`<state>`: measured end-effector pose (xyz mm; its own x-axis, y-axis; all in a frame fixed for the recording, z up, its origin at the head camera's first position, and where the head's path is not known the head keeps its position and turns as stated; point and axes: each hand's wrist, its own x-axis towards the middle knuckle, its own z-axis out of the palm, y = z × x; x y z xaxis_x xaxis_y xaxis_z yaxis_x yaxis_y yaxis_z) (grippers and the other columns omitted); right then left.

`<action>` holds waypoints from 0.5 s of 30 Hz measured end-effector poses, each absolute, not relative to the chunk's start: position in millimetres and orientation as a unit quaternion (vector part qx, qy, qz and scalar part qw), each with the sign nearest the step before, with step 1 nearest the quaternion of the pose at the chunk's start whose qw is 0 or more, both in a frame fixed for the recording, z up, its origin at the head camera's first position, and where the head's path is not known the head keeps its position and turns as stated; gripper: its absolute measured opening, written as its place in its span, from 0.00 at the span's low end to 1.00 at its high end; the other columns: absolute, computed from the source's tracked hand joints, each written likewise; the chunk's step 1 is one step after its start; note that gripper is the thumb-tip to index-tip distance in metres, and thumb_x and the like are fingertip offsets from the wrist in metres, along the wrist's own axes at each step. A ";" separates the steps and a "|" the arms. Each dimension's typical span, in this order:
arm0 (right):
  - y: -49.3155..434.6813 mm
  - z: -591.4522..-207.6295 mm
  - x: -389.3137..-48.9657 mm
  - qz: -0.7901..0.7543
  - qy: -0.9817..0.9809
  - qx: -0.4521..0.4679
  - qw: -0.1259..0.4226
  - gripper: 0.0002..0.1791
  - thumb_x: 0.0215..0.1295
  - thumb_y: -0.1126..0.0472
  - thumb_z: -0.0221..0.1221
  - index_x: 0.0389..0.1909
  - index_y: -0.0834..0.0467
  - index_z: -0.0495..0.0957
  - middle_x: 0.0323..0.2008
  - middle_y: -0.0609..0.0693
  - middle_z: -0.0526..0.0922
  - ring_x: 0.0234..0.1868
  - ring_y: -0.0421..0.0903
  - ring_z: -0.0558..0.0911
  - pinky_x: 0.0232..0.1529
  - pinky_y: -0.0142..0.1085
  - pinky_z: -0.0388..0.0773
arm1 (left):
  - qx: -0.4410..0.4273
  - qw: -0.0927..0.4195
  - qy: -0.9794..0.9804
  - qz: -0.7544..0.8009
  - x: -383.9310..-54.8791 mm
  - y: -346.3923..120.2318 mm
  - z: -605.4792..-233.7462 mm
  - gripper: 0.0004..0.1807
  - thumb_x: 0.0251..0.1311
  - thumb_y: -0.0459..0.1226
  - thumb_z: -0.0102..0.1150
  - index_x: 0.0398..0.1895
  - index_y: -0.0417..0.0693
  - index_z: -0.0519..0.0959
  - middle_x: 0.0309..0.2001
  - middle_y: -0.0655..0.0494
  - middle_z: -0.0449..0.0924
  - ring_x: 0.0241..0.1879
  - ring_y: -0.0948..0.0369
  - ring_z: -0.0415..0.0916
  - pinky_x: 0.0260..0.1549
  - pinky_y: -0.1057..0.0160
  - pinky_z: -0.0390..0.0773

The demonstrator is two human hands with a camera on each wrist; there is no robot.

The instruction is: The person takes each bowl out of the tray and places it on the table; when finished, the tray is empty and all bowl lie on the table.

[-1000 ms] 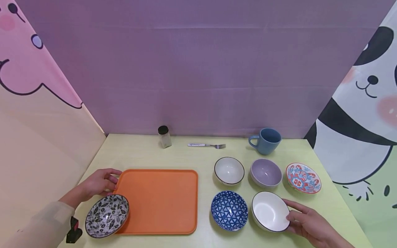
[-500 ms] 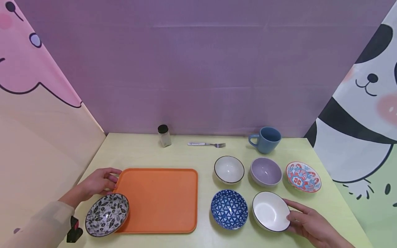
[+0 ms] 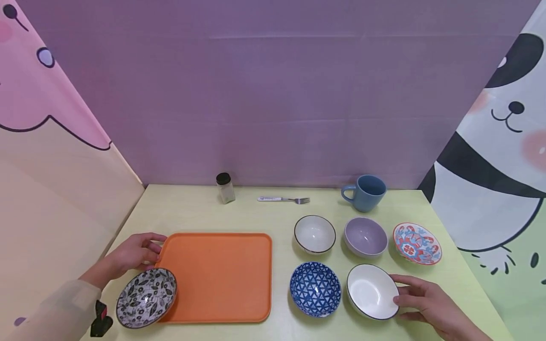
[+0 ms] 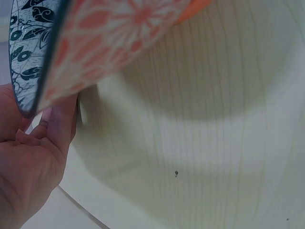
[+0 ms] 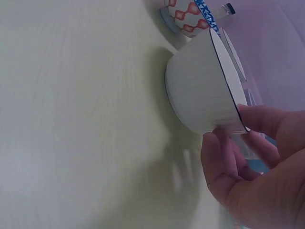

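Observation:
My right hand [image 3: 426, 300] is at the right side of a white dark-rimmed bowl [image 3: 370, 290]. In the right wrist view its thumb lies over the rim of the bowl [image 5: 200, 86], with fingers against the outer wall. My left hand [image 3: 132, 255] is at the upper left corner of an orange tray [image 3: 217, 279], fingers bent right at its edge. A black-and-white floral bowl [image 3: 147, 298] overlaps the tray's left edge, just in front of that hand. Its red-patterned outside hides part of the hand [image 4: 33, 162] in the left wrist view; I cannot tell whether the fingers grip the tray.
Left of the white bowl stands a blue-patterned bowl [image 3: 315, 289]. Behind are a smaller white bowl [image 3: 314, 234], a lilac bowl [image 3: 366, 237] and a red-and-blue patterned dish [image 3: 417, 244]. A black-lidded jar [image 3: 225, 188], a fork [image 3: 283, 200] and a blue mug [image 3: 368, 193] line the back.
The right hand's fingers have spread slightly and the hand has shifted a little to the right, with the thumb still at the bowl's rim. The left hand and dishes have not moved.

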<state>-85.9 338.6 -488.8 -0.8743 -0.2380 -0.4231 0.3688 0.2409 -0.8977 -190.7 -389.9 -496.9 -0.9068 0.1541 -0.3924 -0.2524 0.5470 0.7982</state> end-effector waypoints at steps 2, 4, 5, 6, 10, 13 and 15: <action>335.5 -484.2 -87.4 -0.579 0.783 0.041 0.224 0.36 0.66 0.61 0.66 0.72 0.68 0.66 0.46 0.51 0.83 0.43 0.43 0.84 0.44 0.43 0.87 | -0.021 0.213 0.852 0.477 -190.7 -391.3 -497.8 0.34 0.62 0.25 0.56 0.73 0.29 0.61 0.51 0.38 0.77 0.43 0.51 0.82 0.42 0.53 0.88; 333.7 -479.3 -88.4 -0.553 0.806 0.037 0.207 0.36 0.66 0.60 0.66 0.71 0.70 0.66 0.47 0.52 0.81 0.42 0.42 0.84 0.42 0.43 0.87 | -0.020 0.210 0.852 0.478 -191.4 -392.4 -498.9 0.34 0.63 0.25 0.56 0.73 0.29 0.61 0.51 0.37 0.77 0.44 0.51 0.82 0.41 0.53 0.88; 333.2 -476.7 -89.0 -0.544 0.814 0.035 0.199 0.36 0.67 0.60 0.66 0.71 0.70 0.66 0.48 0.53 0.81 0.42 0.42 0.85 0.42 0.42 0.86 | -0.017 0.209 0.853 0.477 -191.8 -392.9 -499.3 0.34 0.63 0.25 0.56 0.73 0.29 0.60 0.51 0.37 0.77 0.44 0.51 0.82 0.41 0.53 0.88; 332.8 -473.9 -90.0 -0.538 0.820 0.036 0.192 0.35 0.67 0.60 0.66 0.71 0.70 0.67 0.49 0.54 0.81 0.42 0.41 0.84 0.42 0.42 0.86 | -0.017 0.208 0.854 0.476 -192.3 -393.3 -499.8 0.34 0.64 0.25 0.56 0.73 0.29 0.60 0.51 0.37 0.77 0.44 0.51 0.82 0.41 0.53 0.88; 330.3 -461.5 -95.4 -0.516 0.839 0.034 0.169 0.34 0.67 0.60 0.66 0.69 0.70 0.69 0.53 0.58 0.82 0.42 0.38 0.84 0.41 0.41 0.85 | -0.019 0.209 0.857 0.470 -192.8 -393.8 -500.7 0.34 0.64 0.25 0.56 0.73 0.29 0.60 0.52 0.37 0.76 0.44 0.52 0.81 0.41 0.54 0.88; 326.4 -451.2 -101.9 -0.503 0.849 0.028 0.158 0.34 0.66 0.59 0.67 0.69 0.70 0.70 0.54 0.59 0.82 0.42 0.37 0.84 0.40 0.40 0.85 | -0.019 0.210 0.858 0.469 -191.9 -393.5 -500.5 0.34 0.64 0.26 0.57 0.73 0.29 0.61 0.51 0.37 0.76 0.44 0.52 0.81 0.41 0.54 0.88; 322.4 -444.6 -107.0 -0.499 0.853 0.015 0.150 0.33 0.66 0.59 0.67 0.68 0.70 0.70 0.54 0.59 0.82 0.42 0.36 0.84 0.39 0.40 0.85 | -0.021 0.210 0.857 0.469 -191.0 -393.2 -500.3 0.34 0.63 0.26 0.58 0.73 0.30 0.61 0.51 0.37 0.76 0.43 0.52 0.81 0.41 0.54 0.88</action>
<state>-107.0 322.4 -444.6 -0.9546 -0.1233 -0.2712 0.1761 0.5006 -0.8476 -191.0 -393.2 -500.3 -0.9107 0.1610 -0.3803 -0.2336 0.5587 0.7958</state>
